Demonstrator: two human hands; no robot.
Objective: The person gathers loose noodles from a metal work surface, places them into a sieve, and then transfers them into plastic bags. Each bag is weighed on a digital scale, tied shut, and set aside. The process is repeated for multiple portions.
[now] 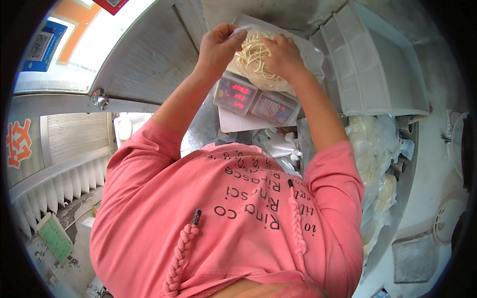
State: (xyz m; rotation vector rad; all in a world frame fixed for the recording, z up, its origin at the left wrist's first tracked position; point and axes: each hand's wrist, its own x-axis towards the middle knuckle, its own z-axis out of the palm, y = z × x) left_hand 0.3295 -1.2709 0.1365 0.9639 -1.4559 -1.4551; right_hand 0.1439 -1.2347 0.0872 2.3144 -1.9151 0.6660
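A heap of pale fresh noodles (253, 56) lies in a clear plastic bag (316, 61) on top of a digital weighing scale (235, 95). The scale's display glows with red digits, beside a keypad with a clear cover. At the upper left of the noodles, my left hand (223, 39) pinches the edge of the bag between thumb and fingers. My right hand (283, 54) rests on the noodles from the right, its fingers curled at the strands; whether it grips any cannot be told.
White plastic crates (361, 59) stand to the right. Below them lie clear bags with pale contents (365, 149). A metal panel with a round knob (99, 100) is at the left. White crumpled plastic (281, 145) lies below the scale. A ribbed white radiator (70, 182) runs along the lower left.
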